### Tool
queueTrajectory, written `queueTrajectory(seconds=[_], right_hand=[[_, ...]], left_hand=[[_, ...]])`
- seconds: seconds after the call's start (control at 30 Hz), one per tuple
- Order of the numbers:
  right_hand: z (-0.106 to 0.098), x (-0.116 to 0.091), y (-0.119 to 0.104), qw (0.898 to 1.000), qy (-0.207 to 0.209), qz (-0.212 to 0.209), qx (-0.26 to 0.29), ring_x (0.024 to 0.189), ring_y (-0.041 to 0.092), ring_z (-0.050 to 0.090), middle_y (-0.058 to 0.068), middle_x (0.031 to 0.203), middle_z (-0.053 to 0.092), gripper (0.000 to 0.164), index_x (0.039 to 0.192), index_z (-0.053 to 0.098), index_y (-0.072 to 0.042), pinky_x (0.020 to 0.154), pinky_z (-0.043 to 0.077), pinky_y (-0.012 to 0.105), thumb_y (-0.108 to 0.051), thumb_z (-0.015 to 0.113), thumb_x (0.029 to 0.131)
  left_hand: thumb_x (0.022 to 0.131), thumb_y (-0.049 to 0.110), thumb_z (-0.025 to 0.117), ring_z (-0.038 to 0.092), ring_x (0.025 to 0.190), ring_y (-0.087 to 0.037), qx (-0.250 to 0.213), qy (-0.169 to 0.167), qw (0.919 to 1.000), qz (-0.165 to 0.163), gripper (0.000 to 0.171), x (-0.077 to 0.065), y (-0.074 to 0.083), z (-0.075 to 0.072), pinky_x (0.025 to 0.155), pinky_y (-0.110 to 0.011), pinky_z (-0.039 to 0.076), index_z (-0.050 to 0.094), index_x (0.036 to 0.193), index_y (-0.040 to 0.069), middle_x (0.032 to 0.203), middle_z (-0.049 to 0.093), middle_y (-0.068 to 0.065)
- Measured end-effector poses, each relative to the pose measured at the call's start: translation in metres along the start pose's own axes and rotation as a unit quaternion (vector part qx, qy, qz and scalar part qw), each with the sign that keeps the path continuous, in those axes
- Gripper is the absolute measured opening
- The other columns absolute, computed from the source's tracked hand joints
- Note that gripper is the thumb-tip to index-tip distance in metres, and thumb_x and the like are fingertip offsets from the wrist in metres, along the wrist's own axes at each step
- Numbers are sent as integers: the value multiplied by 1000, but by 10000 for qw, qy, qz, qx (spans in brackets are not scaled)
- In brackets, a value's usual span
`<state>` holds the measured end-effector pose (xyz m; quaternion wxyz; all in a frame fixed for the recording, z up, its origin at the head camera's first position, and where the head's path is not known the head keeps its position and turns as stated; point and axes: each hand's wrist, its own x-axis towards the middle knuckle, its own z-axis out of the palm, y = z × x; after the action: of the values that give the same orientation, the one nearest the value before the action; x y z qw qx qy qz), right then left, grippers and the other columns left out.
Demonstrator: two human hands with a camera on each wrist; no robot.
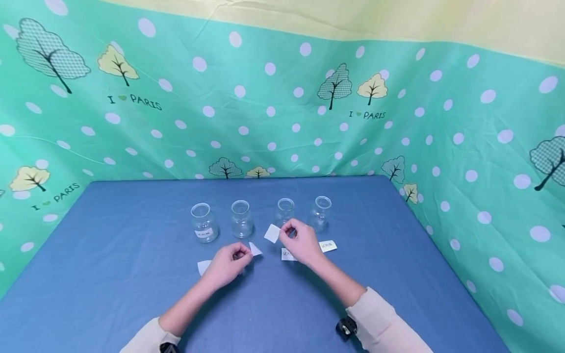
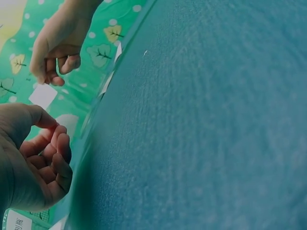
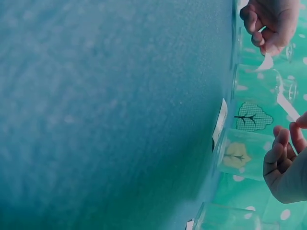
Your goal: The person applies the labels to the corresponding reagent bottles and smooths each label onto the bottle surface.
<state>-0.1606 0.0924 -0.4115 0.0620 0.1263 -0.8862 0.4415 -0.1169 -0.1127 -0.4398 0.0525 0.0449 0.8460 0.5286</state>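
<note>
My left hand [image 1: 228, 264] pinches a small white piece of paper [image 1: 254, 249] between thumb and fingertips, a corner poking out to the right. In my right hand [image 1: 302, 241], a white square paper slip [image 1: 272, 233] is pinched by its right edge. The two pieces are apart. In the right wrist view, the right hand's slip [image 3: 287, 106] appears nearly edge-on, and the left hand's piece [image 3: 266, 62] looks bent. Behind the right hand stands a glass jar [image 1: 285, 211], partly hidden. Another clear jar [image 1: 242, 220] stands beyond the left hand.
A jar [image 1: 201, 212] at the left bears a white label [image 1: 204, 234] with writing. A jar [image 1: 320, 214] stands at the right. Written labels [image 1: 327, 245] [image 1: 288, 254] lie near the right forearm; white paper [image 1: 204, 266] lies by the left hand. Blue cloth [image 1: 397, 294] covers the table.
</note>
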Motion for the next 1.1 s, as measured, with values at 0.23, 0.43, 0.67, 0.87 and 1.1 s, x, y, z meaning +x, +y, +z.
queueTrajectory(seconds=[0.23, 0.43, 0.67, 0.87, 1.1], right_hand=[[0, 0, 0, 10000, -54, 39, -35, 57, 7, 48, -1, 72, 62, 6, 78, 64, -14, 55, 40, 20, -15, 58, 79], [1, -1, 2, 9999, -96, 36, -120, 58, 6, 48, -3, 72, 62, 5, 79, 64, -16, 55, 40, 20, -16, 59, 80], [1, -2, 1, 9997, -98, 50, -207, 57, 6, 48, -4, 72, 61, 5, 78, 64, -17, 55, 40, 20, -16, 59, 80], [1, -2, 1, 9997, -112, 35, -198, 56, 5, 46, -3, 72, 61, 5, 79, 64, -15, 54, 39, 20, -16, 59, 80], [1, -4, 0, 9997, -142, 37, -200, 56, 5, 47, -4, 72, 62, 5, 79, 63, -16, 54, 40, 20, -16, 59, 81]], left_hand=[[86, 13, 60, 50, 48, -8, 27, -424, 9991, -22, 9, -1, -4, 2, 46, -24, 45, 64, 88, 5, 67, 59, -6], [85, 12, 58, 49, 46, -9, 356, -444, 9982, -193, 9, -2, -6, 1, 45, -26, 44, 63, 83, 4, 61, 56, -1], [83, 12, 59, 50, 46, -9, 922, -252, 9947, -385, 6, -3, -4, 1, 45, -25, 42, 63, 79, 10, 58, 53, 3], [80, 12, 62, 48, 51, -8, 1496, -28, 9885, -230, 7, -4, -3, 1, 51, -23, 39, 63, 74, 11, 59, 53, 4], [79, 13, 63, 48, 53, -8, 1620, 57, 9865, -245, 5, -4, -3, 0, 53, -24, 40, 62, 75, 12, 61, 55, 4]])
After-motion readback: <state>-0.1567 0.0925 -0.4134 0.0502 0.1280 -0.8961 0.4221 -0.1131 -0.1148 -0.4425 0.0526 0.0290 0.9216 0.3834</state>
